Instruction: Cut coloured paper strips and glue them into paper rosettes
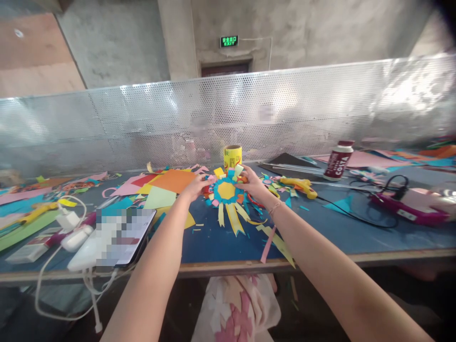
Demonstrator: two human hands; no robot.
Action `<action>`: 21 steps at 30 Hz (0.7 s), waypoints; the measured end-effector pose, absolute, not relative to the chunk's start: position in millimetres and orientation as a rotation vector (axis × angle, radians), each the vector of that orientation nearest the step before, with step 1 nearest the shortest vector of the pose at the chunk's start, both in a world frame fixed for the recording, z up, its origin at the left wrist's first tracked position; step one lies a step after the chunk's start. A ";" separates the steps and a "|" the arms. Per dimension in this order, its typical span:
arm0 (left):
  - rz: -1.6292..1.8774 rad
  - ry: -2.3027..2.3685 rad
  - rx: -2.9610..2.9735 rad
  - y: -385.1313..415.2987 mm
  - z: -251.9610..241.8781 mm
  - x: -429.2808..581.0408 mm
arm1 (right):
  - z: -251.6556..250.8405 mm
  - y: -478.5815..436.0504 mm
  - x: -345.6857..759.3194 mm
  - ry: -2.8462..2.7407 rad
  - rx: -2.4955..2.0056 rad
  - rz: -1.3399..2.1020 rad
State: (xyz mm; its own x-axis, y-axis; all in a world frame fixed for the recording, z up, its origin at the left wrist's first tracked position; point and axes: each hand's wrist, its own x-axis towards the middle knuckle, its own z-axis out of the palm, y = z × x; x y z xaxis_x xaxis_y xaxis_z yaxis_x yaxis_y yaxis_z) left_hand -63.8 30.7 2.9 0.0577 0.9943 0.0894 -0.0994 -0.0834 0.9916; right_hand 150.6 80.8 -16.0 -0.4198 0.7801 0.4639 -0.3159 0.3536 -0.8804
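Observation:
A paper rosette [226,191] with a yellow centre, a blue ring and multicoloured loops faces me above the table. Pale yellow ribbon tails [235,217] fan out below it. My left hand [195,186] pinches its left edge, and my right hand [251,182] grips the upper right edge. Both hands are closed on the rim; some fingertips are hidden behind the loops. Just behind the rosette stands a yellow cardboard tube [232,157]. Pink and pale green paper strips [276,242] lie under my right forearm.
Coloured paper sheets [175,185] cover the left side. A phone [137,237], white charger [67,219] and cables lie near the front edge. Rightward are a yellow glue gun [299,186], a Costa bottle [339,160] and a purple power strip [409,208]. A perforated metal screen [142,123] stands behind.

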 end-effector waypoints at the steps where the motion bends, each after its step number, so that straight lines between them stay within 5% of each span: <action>1: 1.270 1.056 1.249 30.2 2.9 -63.5 | -16.4 81.1 150.7 -1.558 -0.441 1.299; 14: 1.189 1.191 1.151 27.9 5.3 -68.4 | -18.2 83.0 148.8 -1.483 -0.693 1.418; 21: 1.004 1.550 1.334 43.6 -15.6 -77.3 | -31.3 96.1 152.4 -1.937 -1.104 0.704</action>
State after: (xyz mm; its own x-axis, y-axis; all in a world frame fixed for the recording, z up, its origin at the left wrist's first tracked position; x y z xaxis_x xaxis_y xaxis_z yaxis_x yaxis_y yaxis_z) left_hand -77.3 43.6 -15.6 -0.0846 0.9922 -0.0913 0.3222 0.1139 0.9398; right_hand 152.4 96.1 -31.3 -0.3166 0.8795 0.3554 0.4461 0.4687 -0.7624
